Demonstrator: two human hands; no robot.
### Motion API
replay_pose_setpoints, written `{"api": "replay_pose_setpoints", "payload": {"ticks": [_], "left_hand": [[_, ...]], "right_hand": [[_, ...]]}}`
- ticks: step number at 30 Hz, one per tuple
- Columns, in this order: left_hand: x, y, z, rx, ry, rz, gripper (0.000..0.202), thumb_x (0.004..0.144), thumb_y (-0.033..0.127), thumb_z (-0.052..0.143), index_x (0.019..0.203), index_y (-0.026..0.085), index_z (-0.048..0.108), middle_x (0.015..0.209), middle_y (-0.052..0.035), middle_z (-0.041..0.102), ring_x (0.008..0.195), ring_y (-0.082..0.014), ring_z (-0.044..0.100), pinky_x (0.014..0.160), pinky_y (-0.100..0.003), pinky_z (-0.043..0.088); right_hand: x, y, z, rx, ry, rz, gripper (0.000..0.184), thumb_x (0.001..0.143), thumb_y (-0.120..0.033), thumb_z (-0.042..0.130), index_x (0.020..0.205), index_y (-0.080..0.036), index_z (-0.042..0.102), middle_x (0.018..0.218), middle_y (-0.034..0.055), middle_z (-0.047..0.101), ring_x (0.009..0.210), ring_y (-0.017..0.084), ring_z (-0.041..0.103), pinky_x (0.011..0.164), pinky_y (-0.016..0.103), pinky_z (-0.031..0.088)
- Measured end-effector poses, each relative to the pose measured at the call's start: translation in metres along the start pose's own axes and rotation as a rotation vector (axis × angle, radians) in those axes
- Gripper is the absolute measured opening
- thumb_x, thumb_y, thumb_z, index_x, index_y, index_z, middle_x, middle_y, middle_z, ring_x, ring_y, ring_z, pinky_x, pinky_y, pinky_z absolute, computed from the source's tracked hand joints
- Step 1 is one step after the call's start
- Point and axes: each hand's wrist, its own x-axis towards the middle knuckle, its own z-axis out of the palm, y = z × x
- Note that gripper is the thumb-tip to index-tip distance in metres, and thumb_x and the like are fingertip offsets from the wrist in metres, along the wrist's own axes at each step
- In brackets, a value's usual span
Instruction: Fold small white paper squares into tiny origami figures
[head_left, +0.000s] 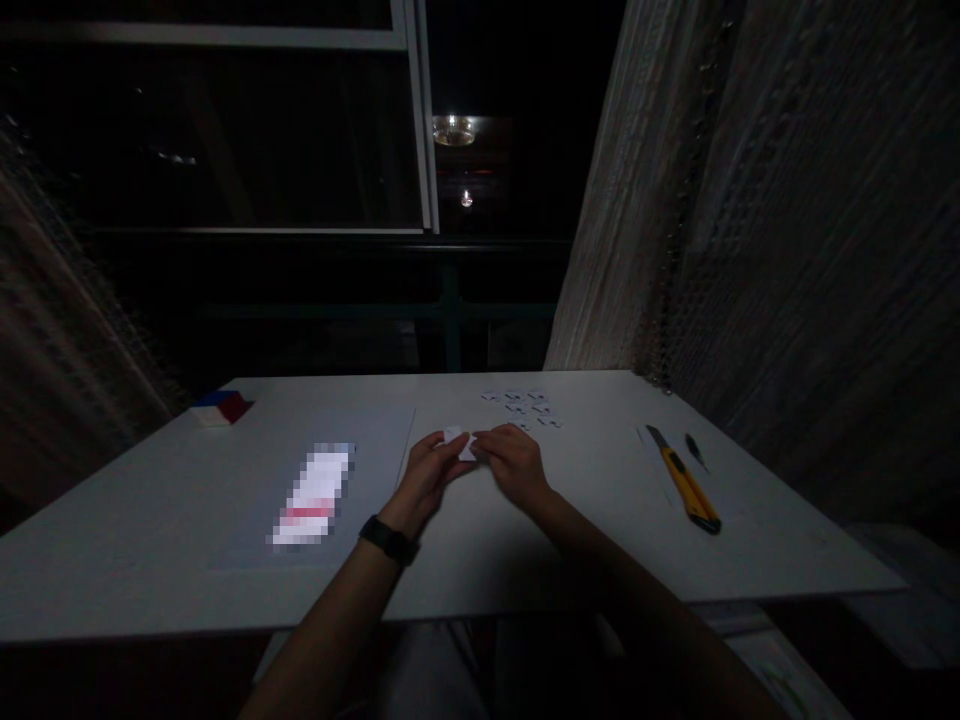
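My left hand (429,474), with a dark watch (388,540) on its wrist, pinches a small piece of white paper (469,452) above the middle of the table. My right hand (516,464) meets it from the other side, its fingertips closed on the same paper. The paper looks folded or in two layers, but the dim light hides the details. Just beyond my hands, several small white paper pieces with dark marks (515,409) lie in loose rows on the white table (592,580).
A yellow utility knife (686,485) with its blade out lies at the right, beside a small dark slender object (696,451). On the left are a bright, blurred-out phone-like screen (313,490) and a puzzle cube (217,408). Curtains (600,230) hang by the dark window.
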Motion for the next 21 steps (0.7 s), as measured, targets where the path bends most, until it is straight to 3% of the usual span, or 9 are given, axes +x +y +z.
{"api": "replay_pose_setpoints", "payload": {"ticks": [10,18,21], "left_hand": [[0.0016,-0.0043,0.0018,0.070,0.090,0.207,0.041,0.050,0.018,0.078,0.079,0.016,0.049,0.057,0.0031,0.060,0.050,-0.0105,0.057,0.054,-0.026,0.051],[-0.0007,-0.0009,0.0020,0.109,-0.004,0.177,0.040,0.049,0.023,0.078,0.079,0.014,0.053,0.064,-0.0001,0.063,0.056,-0.0108,0.058,0.054,-0.022,0.047],[0.0006,-0.0026,0.0004,0.139,-0.003,0.177,0.041,0.050,0.023,0.078,0.082,0.014,0.055,0.066,-0.0014,0.064,0.058,-0.0114,0.059,0.055,-0.023,0.047]], "right_hand": [[0.0020,-0.0051,-0.0030,-0.030,-0.050,-0.037,0.017,0.080,-0.020,0.053,0.086,-0.023,0.068,0.090,0.0027,0.069,0.077,0.016,0.057,0.073,0.032,0.047],[0.0067,-0.0093,-0.0034,0.095,0.059,0.237,0.012,0.077,-0.021,0.058,0.081,-0.023,0.069,0.080,0.0024,0.069,0.076,0.016,0.060,0.074,0.030,0.048],[0.0077,-0.0094,-0.0045,0.124,0.031,0.255,0.011,0.074,-0.021,0.060,0.081,-0.023,0.069,0.079,0.0027,0.068,0.075,0.015,0.060,0.072,0.029,0.049]]}}
